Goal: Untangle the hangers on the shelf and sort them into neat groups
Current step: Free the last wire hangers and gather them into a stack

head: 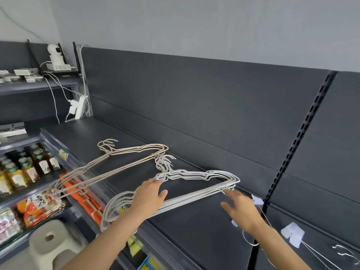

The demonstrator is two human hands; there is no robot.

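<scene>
two stacks of wire hangers on the dark shelf [194, 230], each with its hangers nested together. beige stack [109, 152] at the far left, hooks toward the back panel, near-left end jutting out past the shelf's front edge. white stack [194, 174] nearer and further right, lying the same way, near-left end also overhanging the front edge. white hooks right up against the beige stack's right corner; cannot tell whether caught in it.

left hand [151, 195] laid flat over the white stack, just below the necks, fingers straight and close together, curled round nothing. right hand [241, 209] wide, fingers spread, index tip at the white stack's right corner; cannot tell whether touching or just short of it.

a few clear clips [292, 233] on thin wires at the near right, past a slotted upright [303, 121] in the back panel. lower left, below the shelf: rows of bottles [29, 168], orange snack packs [39, 207], a pale stool [48, 242]. far left, on a higher shelf, a small white camera [55, 53], with a white power strip [79, 108] hanging below it.
</scene>
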